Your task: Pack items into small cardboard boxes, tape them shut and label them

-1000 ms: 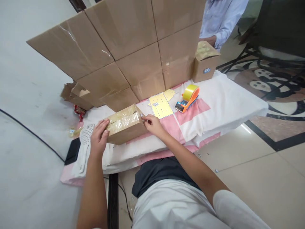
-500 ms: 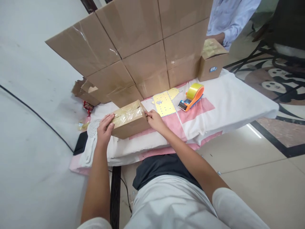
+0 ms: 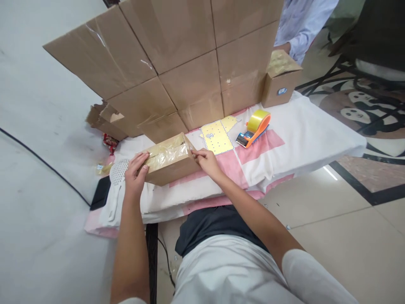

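The left hand (image 3: 136, 174) clasps the near-left end of a small cardboard box (image 3: 171, 162), fingers curled over its edge, much as 0.5 s ago. The right hand (image 3: 207, 160) pinches at the box's right end, fingertips on the edge of the glossy clear tape across its top, again hardly shifted. The box lies on a white-and-pink cloth (image 3: 284, 139) covering the table. Behind it lies a yellow perforated sheet (image 3: 217, 137) and an orange tape dispenser (image 3: 255, 128) with a yellow roll. A wall of 6 or more taped cartons (image 3: 190, 55) stands beyond. Another carton (image 3: 280, 84) bears a small blue label, unreadable; a person's light-blue sleeve (image 3: 300, 29) is behind it.
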### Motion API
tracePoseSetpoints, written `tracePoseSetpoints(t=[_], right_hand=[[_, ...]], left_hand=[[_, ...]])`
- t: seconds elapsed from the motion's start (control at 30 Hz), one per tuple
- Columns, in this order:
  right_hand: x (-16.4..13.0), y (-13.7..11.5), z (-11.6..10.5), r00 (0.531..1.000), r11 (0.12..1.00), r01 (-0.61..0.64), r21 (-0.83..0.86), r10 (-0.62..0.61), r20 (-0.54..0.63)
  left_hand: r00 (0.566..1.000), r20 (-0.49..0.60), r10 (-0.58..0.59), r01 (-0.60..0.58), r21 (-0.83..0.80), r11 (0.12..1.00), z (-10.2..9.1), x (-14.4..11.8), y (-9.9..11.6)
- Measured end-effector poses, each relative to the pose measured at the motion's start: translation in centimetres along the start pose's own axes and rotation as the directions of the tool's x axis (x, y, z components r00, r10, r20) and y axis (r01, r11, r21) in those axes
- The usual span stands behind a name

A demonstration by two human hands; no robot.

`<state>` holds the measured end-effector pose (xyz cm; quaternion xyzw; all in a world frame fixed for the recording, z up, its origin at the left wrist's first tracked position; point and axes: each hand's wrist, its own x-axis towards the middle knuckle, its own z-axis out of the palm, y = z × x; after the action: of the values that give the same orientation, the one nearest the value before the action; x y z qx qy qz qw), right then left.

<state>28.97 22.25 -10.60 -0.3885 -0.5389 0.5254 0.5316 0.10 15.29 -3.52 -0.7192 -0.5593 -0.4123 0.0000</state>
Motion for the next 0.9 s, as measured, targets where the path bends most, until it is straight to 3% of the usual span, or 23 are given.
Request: tracePoseSetpoints(t=[0.13,0.3,0.43,0.57,0.63,0.77,0.83,0.9], right_hand=[[0.6,-0.5,-0.9,0.995,0.998,-0.022,-0.062,0.028,0.097],[0.4,-0.3,-1.0,0.999,0.997,-0.017,-0.073,0.019,0.034],[-0.1,0.2,-0.4,0.994,0.993,0.007,-0.116,0.005,0.107],[1.0,0.1,-1.1,0.985,0.984,0.039,-0.176,-0.009,0.170],[1.6,-0.3,-1.5,0.951,0.982,0.115,-0.147,-0.066,0.302],[1.5,-1.7,-1.7,0.796,0.973,0.224,-0.054,-0.151,0.586],[0.4,-2.8,-1.8,0.770,0.954,0.287,-0.090,-0.174,0.614],[-1.5,-3.9,-1.9,0.776,0.914,0.371,-0.167,-0.206,0.596]], left_hand=[[0.999,-0.025,0.035,-0.036,-0.046,0.998,0.1,0.0,0.1],[0.998,-0.049,0.037,-0.040,-0.067,0.997,0.2,-0.1,-0.1],[0.999,-0.045,0.019,-0.024,-0.100,0.995,-0.1,0.0,-0.5],[0.999,-0.044,-0.009,0.004,-0.116,0.993,-0.1,-0.1,-0.7],[0.998,-0.056,-0.040,0.031,-0.150,0.988,0.0,-0.3,-0.7],[0.987,-0.113,-0.116,0.081,-0.270,0.959,0.4,-0.6,-0.9],[0.978,-0.147,-0.146,0.090,-0.332,0.939,0.7,-0.6,-1.0],[0.973,-0.168,-0.157,0.079,-0.397,0.914,1.1,-0.6,-1.0]])
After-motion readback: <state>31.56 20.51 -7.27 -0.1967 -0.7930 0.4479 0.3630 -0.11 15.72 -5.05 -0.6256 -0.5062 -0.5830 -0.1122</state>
